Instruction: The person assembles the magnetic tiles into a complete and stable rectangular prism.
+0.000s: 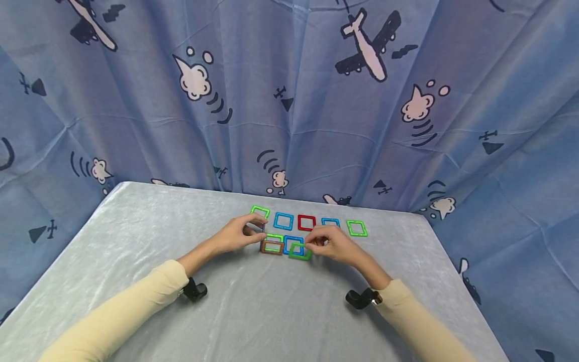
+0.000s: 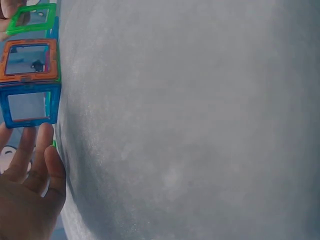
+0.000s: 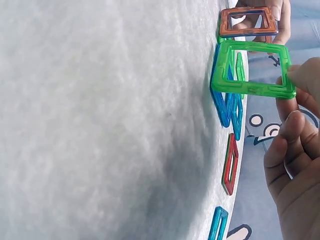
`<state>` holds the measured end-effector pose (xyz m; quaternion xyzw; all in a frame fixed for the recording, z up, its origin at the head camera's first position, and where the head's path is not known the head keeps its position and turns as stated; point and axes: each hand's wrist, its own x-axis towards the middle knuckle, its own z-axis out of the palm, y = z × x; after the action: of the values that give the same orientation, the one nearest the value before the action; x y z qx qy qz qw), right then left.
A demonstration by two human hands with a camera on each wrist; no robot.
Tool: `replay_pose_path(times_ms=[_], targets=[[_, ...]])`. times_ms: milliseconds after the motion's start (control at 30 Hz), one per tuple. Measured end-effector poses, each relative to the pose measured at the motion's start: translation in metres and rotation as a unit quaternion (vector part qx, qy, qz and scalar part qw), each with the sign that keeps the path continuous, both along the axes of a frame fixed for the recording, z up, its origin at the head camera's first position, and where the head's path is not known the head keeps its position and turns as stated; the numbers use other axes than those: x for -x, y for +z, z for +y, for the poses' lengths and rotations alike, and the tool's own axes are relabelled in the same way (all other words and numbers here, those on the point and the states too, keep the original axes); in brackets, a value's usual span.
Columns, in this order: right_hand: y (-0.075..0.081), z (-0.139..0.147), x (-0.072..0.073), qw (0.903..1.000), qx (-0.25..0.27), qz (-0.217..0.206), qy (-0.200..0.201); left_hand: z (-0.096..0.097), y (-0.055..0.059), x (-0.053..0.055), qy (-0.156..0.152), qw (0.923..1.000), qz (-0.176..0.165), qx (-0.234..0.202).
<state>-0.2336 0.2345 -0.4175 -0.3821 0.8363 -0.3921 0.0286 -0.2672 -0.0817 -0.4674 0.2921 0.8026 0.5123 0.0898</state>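
My right hand (image 1: 332,243) pinches a green square magnetic frame tile (image 3: 252,90) by one edge, thumb on one face. This tile is tilted above a blue tile (image 1: 294,237) beside a small box-like group of tiles. An orange tile (image 2: 30,77) stands on the near side of that group, and a blue tile (image 2: 30,122) forms its left side. My left hand (image 1: 237,233) is at that left side, its extended fingertips (image 2: 46,131) right at the edge of the blue tile. The palm is partly cut off in the left wrist view.
A row of loose tiles lies farther back: green (image 1: 261,207), blue (image 1: 283,213), red (image 1: 306,216), another blue (image 1: 330,219) and green (image 1: 359,235). They lie on a grey cloth-covered table (image 1: 253,311). A blue patterned curtain (image 1: 244,90) hangs behind.
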Motion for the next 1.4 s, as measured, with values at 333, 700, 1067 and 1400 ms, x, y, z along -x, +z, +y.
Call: replay_pose_path(times_ms=[333,700,1067,1400], targets=[[-0.017,-0.002,0.014,0.9997,-0.016,0.01,0.017,0.0,-0.001,0.001,-0.003,1.0,-0.003,-0.001],[-0.02,-0.006,0.014,0.9999,-0.009,-0.001,0.013,0.0,-0.003,0.001,-0.002,1.0,0.004,-0.001],[-0.017,-0.008,0.013,0.9998,-0.017,-0.014,0.0,0.001,-0.001,0.001,-0.002,1.0,0.005,-0.005],[-0.021,-0.005,0.013,0.9995,-0.016,-0.026,-0.004,0.001,-0.001,0.001,-0.003,1.0,0.003,-0.002]])
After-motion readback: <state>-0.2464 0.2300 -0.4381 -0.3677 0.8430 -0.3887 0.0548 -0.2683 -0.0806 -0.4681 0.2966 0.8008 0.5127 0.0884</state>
